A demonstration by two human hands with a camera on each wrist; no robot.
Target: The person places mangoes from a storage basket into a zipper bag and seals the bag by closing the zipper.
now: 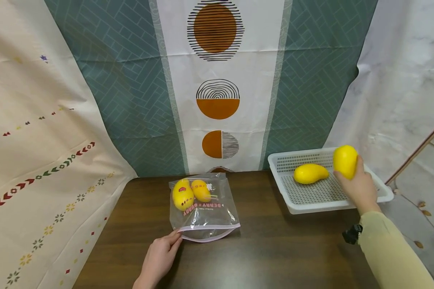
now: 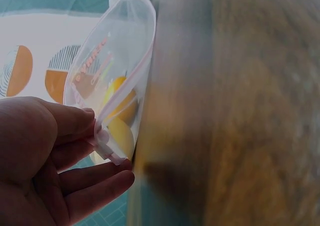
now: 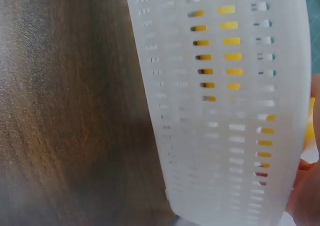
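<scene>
Bench [image 1: 271, 253]: wooden, patterned cloth [image 1: 130, 100] behind
Bag [image 1: 220, 216]: on bench, two yellow fruits [image 1: 182, 196] inside
Left grip [image 1: 160, 257]: pinches bag's edge
Right grip [image 1: 359, 188]: holds another fruit [image 1: 344, 160] at basket [image 1: 304, 207]
Basket: one fruit [image 1: 309, 174] inside

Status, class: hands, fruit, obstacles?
Left hand pinching clear plastic bag. Right hand gripping rounded yellow fruit at white slotted plastic basket. Basket wall between fruit and bag.
</scene>
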